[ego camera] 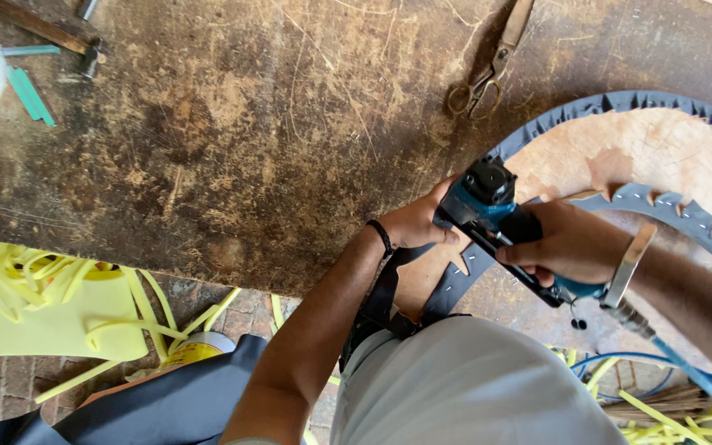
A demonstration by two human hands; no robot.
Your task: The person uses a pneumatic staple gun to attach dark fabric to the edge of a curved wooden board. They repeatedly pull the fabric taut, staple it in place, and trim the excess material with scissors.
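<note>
My right hand point(572, 245) grips a blue and black pneumatic staple gun point(488, 206), its nose pressed onto the grey covering point(620, 103) folded over a curved wooden frame piece point(644, 152). My left hand point(415, 222) holds the grey covering down at the frame's end, just left of the gun. An air hose point(686, 367) runs from the gun's handle toward the lower right. A row of staples shows along the grey edge point(694, 222).
Old scissors point(488, 70) lie on the worn brown worktable point(249, 140). A hammer point(51, 33) and green strips point(30, 95) sit at the far left. Yellow foam scraps point(43, 305) lie below the table edge, with dark cloth point(166, 404) on the brick floor.
</note>
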